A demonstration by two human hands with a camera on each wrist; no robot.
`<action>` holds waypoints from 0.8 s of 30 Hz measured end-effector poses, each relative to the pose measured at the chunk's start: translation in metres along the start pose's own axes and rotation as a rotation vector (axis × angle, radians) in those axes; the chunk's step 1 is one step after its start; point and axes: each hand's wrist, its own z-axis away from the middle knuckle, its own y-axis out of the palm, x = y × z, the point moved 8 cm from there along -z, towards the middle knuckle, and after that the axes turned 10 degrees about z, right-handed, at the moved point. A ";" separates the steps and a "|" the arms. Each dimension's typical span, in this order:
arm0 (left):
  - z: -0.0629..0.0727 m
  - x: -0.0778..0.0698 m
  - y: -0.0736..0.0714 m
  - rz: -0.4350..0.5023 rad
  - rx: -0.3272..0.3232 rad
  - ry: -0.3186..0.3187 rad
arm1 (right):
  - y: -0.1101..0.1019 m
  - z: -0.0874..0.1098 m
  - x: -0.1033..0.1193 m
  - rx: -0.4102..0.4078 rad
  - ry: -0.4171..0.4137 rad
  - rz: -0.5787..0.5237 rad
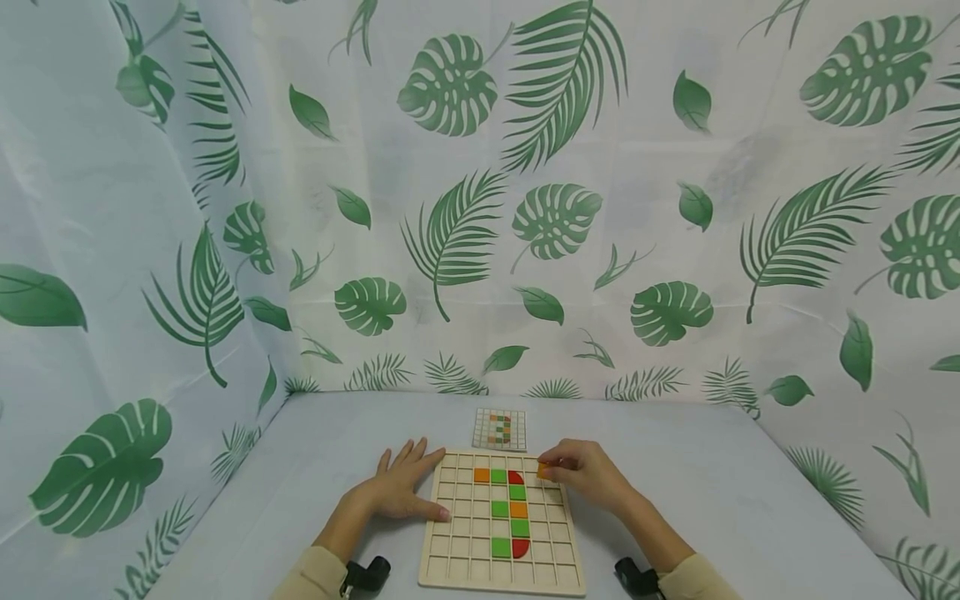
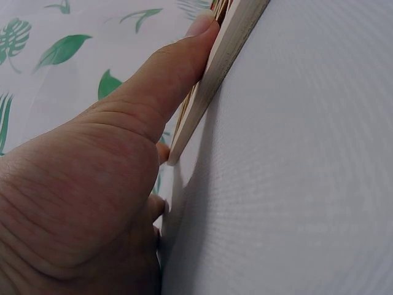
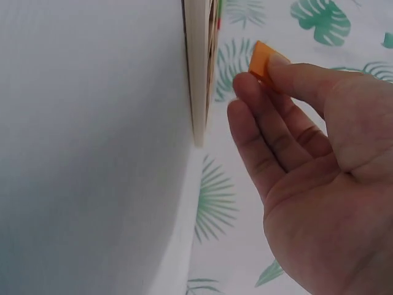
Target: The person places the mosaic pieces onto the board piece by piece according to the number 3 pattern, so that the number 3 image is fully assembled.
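Note:
A wooden grid board (image 1: 450,575) lies on the table, holding orange, green and red tiles in its middle columns. My right hand (image 1: 588,471) pinches an orange tile (image 3: 263,61) between thumb and fingers, above the board's far right corner. In the right wrist view the tile is clear of the board's edge (image 3: 198,74). My left hand (image 1: 393,487) rests at the board's left side with fingers spread, its thumb (image 2: 166,80) lying over the rim. One fingertip touches the far left corner.
Just beyond the board lies a small pattern card (image 1: 500,429) printed with a grid and coloured shapes. White table cloth (image 1: 660,467) surrounds the board. A leaf-print curtain (image 1: 480,250) stands behind the table and along its sides. Each wrist wears a black camera (image 1: 367,575).

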 end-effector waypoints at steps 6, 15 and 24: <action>-0.001 0.000 0.000 0.002 0.000 -0.002 | 0.008 -0.002 0.006 0.016 -0.016 0.003; -0.002 0.005 0.002 0.000 -0.001 -0.007 | 0.021 -0.007 0.017 0.077 -0.054 -0.024; -0.001 0.003 0.001 0.005 0.002 0.004 | 0.038 -0.010 0.032 0.157 -0.086 -0.106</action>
